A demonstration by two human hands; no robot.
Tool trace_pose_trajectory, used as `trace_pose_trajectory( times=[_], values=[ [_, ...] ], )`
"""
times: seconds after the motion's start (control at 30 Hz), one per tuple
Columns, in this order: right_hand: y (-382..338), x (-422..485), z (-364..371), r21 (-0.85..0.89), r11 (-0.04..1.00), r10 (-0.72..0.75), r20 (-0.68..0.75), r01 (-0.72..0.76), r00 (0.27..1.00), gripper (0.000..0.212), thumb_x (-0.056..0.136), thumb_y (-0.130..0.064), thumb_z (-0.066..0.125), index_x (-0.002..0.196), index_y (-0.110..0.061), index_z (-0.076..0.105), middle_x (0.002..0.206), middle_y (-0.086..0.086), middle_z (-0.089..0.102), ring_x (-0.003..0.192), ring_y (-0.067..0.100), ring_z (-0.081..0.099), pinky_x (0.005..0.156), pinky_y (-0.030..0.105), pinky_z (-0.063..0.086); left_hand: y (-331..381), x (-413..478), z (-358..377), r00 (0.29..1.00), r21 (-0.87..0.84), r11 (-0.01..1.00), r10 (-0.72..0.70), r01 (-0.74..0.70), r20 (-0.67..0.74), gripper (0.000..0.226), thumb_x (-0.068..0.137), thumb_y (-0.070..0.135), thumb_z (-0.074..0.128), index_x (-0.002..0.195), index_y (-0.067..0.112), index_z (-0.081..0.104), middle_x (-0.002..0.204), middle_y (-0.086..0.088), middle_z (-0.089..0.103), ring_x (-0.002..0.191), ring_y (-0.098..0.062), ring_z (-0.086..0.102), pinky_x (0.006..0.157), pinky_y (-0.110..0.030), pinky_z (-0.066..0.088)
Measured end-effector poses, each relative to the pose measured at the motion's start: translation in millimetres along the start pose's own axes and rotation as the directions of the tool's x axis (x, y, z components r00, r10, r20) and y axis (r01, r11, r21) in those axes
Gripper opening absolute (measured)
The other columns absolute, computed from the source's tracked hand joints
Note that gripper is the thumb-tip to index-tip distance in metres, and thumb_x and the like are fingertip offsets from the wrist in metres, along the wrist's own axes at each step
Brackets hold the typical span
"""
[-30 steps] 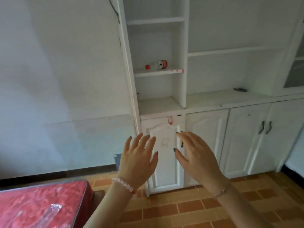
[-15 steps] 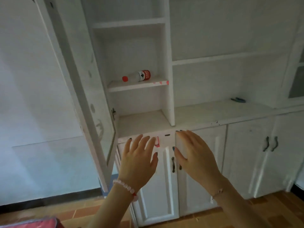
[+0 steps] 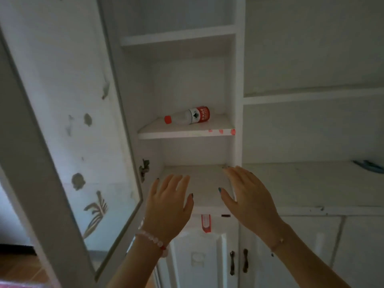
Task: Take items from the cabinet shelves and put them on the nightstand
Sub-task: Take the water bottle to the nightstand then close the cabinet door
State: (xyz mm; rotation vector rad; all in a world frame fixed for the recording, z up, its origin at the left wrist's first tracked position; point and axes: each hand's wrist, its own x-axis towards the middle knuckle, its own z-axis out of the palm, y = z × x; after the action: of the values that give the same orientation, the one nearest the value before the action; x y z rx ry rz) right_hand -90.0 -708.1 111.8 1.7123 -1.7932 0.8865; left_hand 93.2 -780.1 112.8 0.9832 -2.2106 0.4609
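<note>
A clear plastic bottle (image 3: 188,117) with a red cap and red label lies on its side on a middle shelf (image 3: 182,133) of the white cabinet. My left hand (image 3: 169,204) and my right hand (image 3: 247,196) are raised in front of the lower shelf (image 3: 203,183), below the bottle, fingers straight and spread, holding nothing. Both hands are well apart from the bottle. The nightstand is out of view.
The cabinet's glass door (image 3: 68,142) stands open on the left, close beside my left arm. A blue object (image 3: 368,165) lies on the wide counter shelf at the right. White lower doors with dark handles (image 3: 239,262) are below my hands.
The view has closed in on the cabinet and tilted up; the bottle now looks larger and nearer. Both hands stay spread and empty, now level with the lower shelf.
</note>
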Motion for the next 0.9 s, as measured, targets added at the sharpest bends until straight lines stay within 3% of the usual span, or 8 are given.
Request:
trace_pose_trajectory(
  times=[0.3, 0.4, 0.53, 0.6, 0.7, 0.9],
  values=[
    [24.9, 90.9, 52.1, 0.006, 0.991, -0.135, -0.033, 0.136, 0.99, 0.05, 0.082, -0.039, 0.039, 0.119, -0.01, 0.059, 0.1, 0.004, 0.069, 0.089, 0.02, 0.065, 0.072, 0.026, 0.052, -41.6, 54.0, 53.4, 0.995, 0.015, 0.995, -0.102, 0.102, 0.021, 0.043, 0.082, 0.035, 0.039, 0.109, 0.013, 0.064, 0.098, -0.001, 0.069, 0.091, -0.022, 0.066, 0.079, -0.047, 0.054],
    [28.9, 136.5, 58.4, -0.02, 0.985, -0.174, -0.102, 0.173, 0.979, 0.044, 0.08, -0.035, 0.049, 0.115, -0.011, 0.061, 0.097, 0.004, 0.07, 0.086, 0.021, 0.066, 0.066, 0.027, 0.052, -53.2, 77.3, 69.4, 0.993, -0.008, 0.994, -0.113, 0.113, -0.013, 0.041, 0.082, 0.035, 0.041, 0.108, 0.014, 0.065, 0.094, 0.0, 0.069, 0.088, -0.022, 0.066, 0.077, -0.045, 0.054],
    [32.3, 212.7, 61.9, -0.021, 0.972, -0.236, -0.184, 0.236, 0.954, 0.036, 0.081, -0.022, 0.062, 0.115, -0.01, 0.06, 0.098, 0.007, 0.069, 0.086, 0.026, 0.063, 0.065, 0.023, 0.04, -69.8, 104.6, 86.2, 0.992, -0.017, 0.993, -0.119, 0.119, -0.048, 0.042, 0.081, 0.035, 0.042, 0.108, 0.014, 0.066, 0.092, 0.001, 0.069, 0.087, -0.022, 0.066, 0.076, -0.044, 0.054],
    [32.2, 253.8, 72.7, 0.013, 0.977, -0.212, -0.1, 0.214, 0.972, 0.041, 0.086, -0.021, 0.058, 0.126, -0.013, 0.052, 0.113, 0.008, 0.064, 0.102, 0.027, 0.057, 0.074, 0.027, 0.04, -77.0, 113.2, 92.5, 0.991, -0.02, 0.993, -0.12, 0.119, -0.064, 0.043, 0.08, 0.035, 0.042, 0.108, 0.013, 0.066, 0.092, 0.001, 0.069, 0.086, -0.023, 0.066, 0.075, -0.044, 0.054],
    [38.8, 305.4, 97.9, -0.039, 0.973, -0.221, 0.16, 0.229, 0.962, 0.055, 0.088, -0.022, 0.053, 0.14, -0.018, 0.035, 0.132, 0.008, 0.05, 0.119, 0.025, 0.044, 0.09, 0.035, 0.042, -85.4, 120.3, 98.9, 0.99, -0.017, 0.993, -0.115, 0.114, -0.077, 0.043, 0.08, 0.034, 0.042, 0.109, 0.013, 0.066, 0.093, 0.002, 0.069, 0.086, -0.022, 0.067, 0.076, -0.044, 0.055],
    [56.9, 362.8, 138.4, -0.061, 0.966, -0.166, 0.6, 0.252, 0.782, 0.084, 0.08, -0.019, 0.067, 0.147, -0.024, 0.016, 0.147, 0.006, 0.029, 0.132, 0.025, 0.03, 0.108, 0.038, 0.028, -102.7, 124.5, 112.6, 0.989, -0.003, 0.992, -0.122, 0.123, -0.082, 0.042, 0.08, 0.033, 0.043, 0.108, 0.012, 0.067, 0.095, 0.0, 0.07, 0.088, -0.023, 0.067, 0.078, -0.046, 0.054]
  ],
)
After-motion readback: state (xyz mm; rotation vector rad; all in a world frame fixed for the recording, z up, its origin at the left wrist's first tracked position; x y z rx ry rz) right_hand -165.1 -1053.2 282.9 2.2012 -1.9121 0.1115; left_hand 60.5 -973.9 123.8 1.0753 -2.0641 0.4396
